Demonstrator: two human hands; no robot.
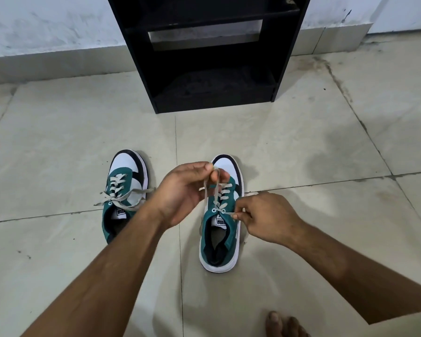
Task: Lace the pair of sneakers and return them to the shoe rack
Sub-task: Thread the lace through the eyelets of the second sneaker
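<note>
Glossy stained floor tiles point(58, 132); matt black shoe rack point(141, 69), possibly laminate; sneakers point(220, 229) with suede-like green cloth panels.

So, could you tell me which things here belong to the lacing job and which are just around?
Job: right sneaker, its lace, left sneaker, shoe rack, left hand, right hand.
Around: bare foot, floor tiles, wall.

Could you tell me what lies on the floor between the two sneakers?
In the head view, the left hand and forearm cross above that gap between left sneaker and right sneaker; beneath is bare tile.
</note>
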